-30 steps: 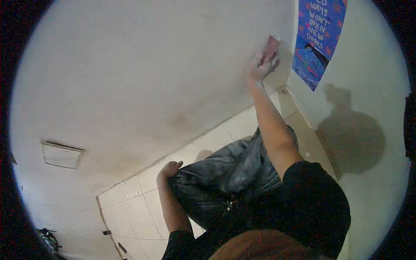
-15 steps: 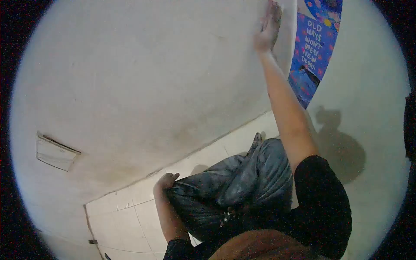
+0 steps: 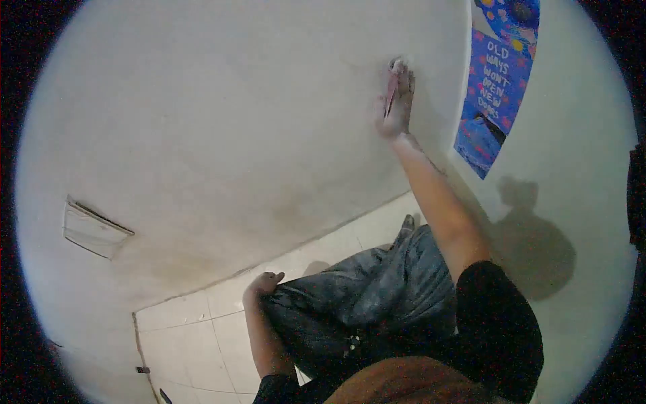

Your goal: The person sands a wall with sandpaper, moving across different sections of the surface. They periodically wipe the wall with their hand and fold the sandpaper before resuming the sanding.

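My right hand [image 3: 397, 111] is raised against the pale wall [image 3: 235, 121], fingers pointing up and closed around a flat, thin pinkish thing [image 3: 391, 91] with a whitish, dark-edged tip. What kind of thing it is, I cannot tell. A small white smudge shows on the wall beside that tip. Low on the left, my left hand [image 3: 261, 285] sits at the knee of the dusty dark trousers [image 3: 363, 289], curled with its thumb pointing right. The rest of its fingers are largely hidden.
A blue painted poster [image 3: 496, 87] with lettering hangs right of the raised hand, near the wall corner. A pale rectangular panel [image 3: 96, 231] is set low in the wall at left. Cream floor tiles [image 3: 182, 343] meet the wall along a dark-stained line.
My right hand has come down and slightly left along the wall, away from the poster's edge. The left hand stays at the knee. The whole view has shifted slightly.
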The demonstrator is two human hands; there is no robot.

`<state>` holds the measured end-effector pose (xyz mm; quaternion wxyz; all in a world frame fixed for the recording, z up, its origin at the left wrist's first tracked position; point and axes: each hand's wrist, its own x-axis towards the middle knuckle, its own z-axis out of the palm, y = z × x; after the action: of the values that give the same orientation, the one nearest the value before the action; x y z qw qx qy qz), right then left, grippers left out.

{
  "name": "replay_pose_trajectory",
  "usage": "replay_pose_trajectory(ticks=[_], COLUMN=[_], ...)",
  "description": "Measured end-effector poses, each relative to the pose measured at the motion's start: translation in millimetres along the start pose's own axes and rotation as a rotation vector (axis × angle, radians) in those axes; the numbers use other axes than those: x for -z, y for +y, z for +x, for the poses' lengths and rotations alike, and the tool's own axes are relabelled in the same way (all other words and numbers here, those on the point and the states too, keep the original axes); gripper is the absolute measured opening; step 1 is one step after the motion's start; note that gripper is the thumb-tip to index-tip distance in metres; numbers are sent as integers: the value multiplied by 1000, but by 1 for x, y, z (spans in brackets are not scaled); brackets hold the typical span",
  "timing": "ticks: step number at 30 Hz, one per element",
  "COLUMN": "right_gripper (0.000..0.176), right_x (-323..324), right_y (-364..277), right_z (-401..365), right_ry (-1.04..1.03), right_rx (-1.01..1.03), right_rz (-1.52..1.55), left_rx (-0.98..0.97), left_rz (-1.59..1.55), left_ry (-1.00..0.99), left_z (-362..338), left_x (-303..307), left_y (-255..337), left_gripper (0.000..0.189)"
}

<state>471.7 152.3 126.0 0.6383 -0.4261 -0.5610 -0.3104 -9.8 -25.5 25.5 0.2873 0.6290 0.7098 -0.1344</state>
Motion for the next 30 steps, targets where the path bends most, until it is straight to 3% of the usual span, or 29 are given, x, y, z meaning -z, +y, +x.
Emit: replay_pose_trajectory(ticks=[2, 4, 6, 9, 14, 15, 18, 21, 24, 26, 28, 30], right_gripper=[61, 60, 59, 57, 57, 57, 60, 60, 62, 65, 65, 63], right_x=[3, 1, 13, 12, 9, 8, 7, 8, 7, 4, 8, 9], right_y=[-17, -4, -10, -9, 10, 13, 8, 16, 24, 19, 6, 2], right_z=[40, 84, 140, 180, 145, 133, 79, 27, -32, -25, 10, 65], right_ry=[59, 188, 136, 211, 97, 82, 151, 56, 6, 9, 26, 74], right_rx=[-105, 53, -39, 20, 28, 10, 5, -84, -120, -75, -23, 21], right_rz=[6, 19, 32, -42, -115, -107, -29, -72, -80, -75, -81, -147], left_rx=[21, -16, 55, 122, 78, -22, 35, 92, -30, -131, -50, 2], left_rz=[100, 128, 95, 39, 99, 125, 55, 69, 83, 178, 196, 134], left_ry=[-123, -144, -118, -106, -111, -146, -88, -115, -147, -110, -131, -124], left_z=[37, 37, 28, 14, 47, 59, 36, 27, 33, 24, 58, 46], left_x=[-8, -6, -2, 2, -14, -19, -9, -3, -2, 1, -18, -10], left_y=[-27, -21, -10, 3, -31, -50, -22, -7, -16, -17, -48, -37], left_gripper=[59, 59, 61, 63, 62, 61, 59, 58, 57, 58, 58, 59])
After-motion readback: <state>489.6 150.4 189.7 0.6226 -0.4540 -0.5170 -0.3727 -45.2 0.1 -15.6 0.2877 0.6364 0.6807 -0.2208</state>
